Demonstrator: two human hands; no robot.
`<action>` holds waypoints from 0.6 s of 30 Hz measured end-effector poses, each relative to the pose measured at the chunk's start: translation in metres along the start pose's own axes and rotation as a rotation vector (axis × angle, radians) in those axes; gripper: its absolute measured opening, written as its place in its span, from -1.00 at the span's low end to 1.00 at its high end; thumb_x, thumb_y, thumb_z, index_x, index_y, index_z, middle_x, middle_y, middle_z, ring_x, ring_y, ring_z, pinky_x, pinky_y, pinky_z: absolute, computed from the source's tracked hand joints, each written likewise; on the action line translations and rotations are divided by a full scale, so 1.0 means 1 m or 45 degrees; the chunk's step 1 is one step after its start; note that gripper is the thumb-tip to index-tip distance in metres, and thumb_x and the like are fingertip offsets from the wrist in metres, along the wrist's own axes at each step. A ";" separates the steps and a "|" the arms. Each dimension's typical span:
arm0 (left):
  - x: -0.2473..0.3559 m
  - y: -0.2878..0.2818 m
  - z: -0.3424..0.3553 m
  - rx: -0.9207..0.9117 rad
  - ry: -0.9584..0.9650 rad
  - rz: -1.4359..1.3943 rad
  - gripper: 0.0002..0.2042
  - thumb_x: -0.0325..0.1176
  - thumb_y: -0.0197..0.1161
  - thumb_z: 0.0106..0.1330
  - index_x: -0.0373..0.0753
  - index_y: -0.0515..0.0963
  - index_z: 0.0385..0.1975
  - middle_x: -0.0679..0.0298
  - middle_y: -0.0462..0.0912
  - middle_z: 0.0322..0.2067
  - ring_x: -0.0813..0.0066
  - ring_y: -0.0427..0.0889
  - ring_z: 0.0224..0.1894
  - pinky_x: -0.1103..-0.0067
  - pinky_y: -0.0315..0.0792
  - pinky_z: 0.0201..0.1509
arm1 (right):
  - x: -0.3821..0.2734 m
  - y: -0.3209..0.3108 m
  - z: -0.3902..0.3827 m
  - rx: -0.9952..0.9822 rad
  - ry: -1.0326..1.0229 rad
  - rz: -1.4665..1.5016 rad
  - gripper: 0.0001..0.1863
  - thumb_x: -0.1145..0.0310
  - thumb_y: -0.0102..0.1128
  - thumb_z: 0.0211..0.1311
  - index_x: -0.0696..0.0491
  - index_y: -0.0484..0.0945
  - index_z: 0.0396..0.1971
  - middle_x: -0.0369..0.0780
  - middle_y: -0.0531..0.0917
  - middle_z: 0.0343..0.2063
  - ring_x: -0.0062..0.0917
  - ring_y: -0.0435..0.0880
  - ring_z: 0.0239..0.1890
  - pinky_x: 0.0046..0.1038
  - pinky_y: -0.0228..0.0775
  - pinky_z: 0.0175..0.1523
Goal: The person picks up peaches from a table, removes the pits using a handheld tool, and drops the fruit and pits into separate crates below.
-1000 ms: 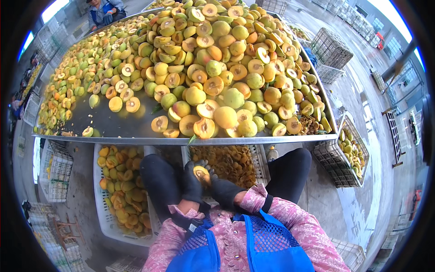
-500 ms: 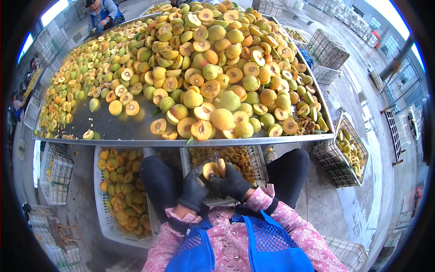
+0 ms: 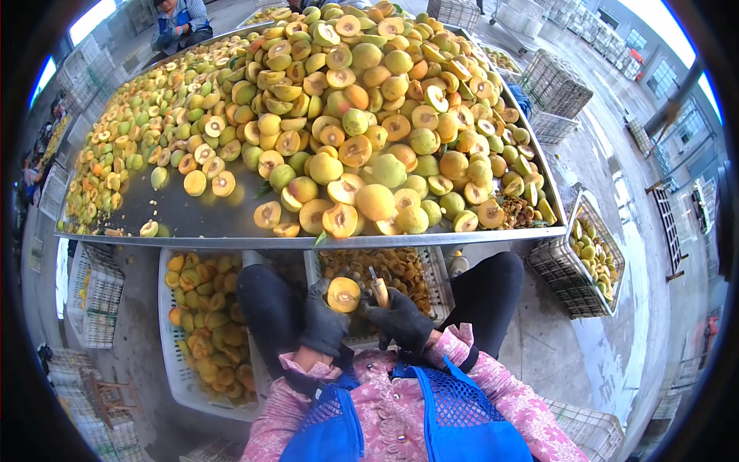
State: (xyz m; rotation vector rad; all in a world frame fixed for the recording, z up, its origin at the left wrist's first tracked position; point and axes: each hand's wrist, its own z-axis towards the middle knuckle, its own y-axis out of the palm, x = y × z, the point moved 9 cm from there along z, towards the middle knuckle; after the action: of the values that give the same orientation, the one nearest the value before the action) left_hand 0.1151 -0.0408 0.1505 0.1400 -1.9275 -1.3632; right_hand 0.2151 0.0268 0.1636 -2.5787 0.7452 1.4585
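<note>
My left hand [image 3: 322,317], in a dark glove, grips a halved peach [image 3: 343,295] with its yellow cut face turned up. Whether the stone is still in its centre is hard to tell. In my right hand [image 3: 404,319], also gloved, is a small tool with a wooden handle [image 3: 380,292] and a thin metal end pointing up and away. The tool stands just right of the peach half, apart from it. Both hands are between my knees, above a white crate [image 3: 314,266] of brownish stones and scraps.
A metal-rimmed table [image 3: 231,241] ahead bears a large heap of halved peaches [image 3: 354,150]. Left of my leg is a white crate [image 3: 171,339] of peach halves; another filled crate [image 3: 558,269] stands right. A co-worker [image 3: 181,27] sits at the table's far left.
My hands have moved apart: the tool has come away from the peach half and shifted right. The half's cut face now tilts up into view. The co-worker has straightened a little.
</note>
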 end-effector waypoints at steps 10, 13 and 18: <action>-0.011 0.006 0.003 -0.106 -0.006 0.583 -0.71 -0.42 -0.07 0.23 -0.36 0.40 -0.09 0.16 0.47 -0.13 0.35 0.48 -0.08 0.48 0.38 0.04 | 0.030 -0.011 0.025 0.150 -0.063 0.319 -0.76 0.33 0.21 0.05 0.12 0.46 -0.30 -0.34 0.49 -0.60 -0.70 0.40 -0.68 -0.62 0.27 -0.57; -0.015 -0.001 0.000 -0.084 -0.100 0.812 -0.73 -0.44 -0.05 0.21 -0.36 0.41 -0.11 0.19 0.48 -0.12 0.36 0.48 -0.08 0.52 0.38 0.03 | 0.034 -0.013 0.028 0.162 -0.047 0.311 -0.76 0.36 0.20 0.03 0.12 0.47 -0.31 -0.33 0.50 -0.61 -0.68 0.41 -0.68 -0.61 0.29 -0.57; -0.047 -0.030 0.010 0.256 -0.277 0.305 -0.77 -0.35 0.06 0.24 -0.31 0.49 -0.17 0.20 0.51 -0.14 0.50 0.50 -0.14 0.60 0.41 -0.06 | 0.026 -0.010 0.030 0.168 -0.073 0.303 -0.79 0.37 0.21 0.02 0.12 0.49 -0.34 -0.32 0.52 -0.60 -0.64 0.45 -0.66 -0.59 0.33 -0.55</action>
State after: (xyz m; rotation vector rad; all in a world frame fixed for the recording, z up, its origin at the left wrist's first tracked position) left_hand 0.1322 -0.0229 0.0991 -0.1451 -2.1810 -1.0612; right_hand 0.2071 0.0355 0.1244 -2.4070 1.1328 1.4794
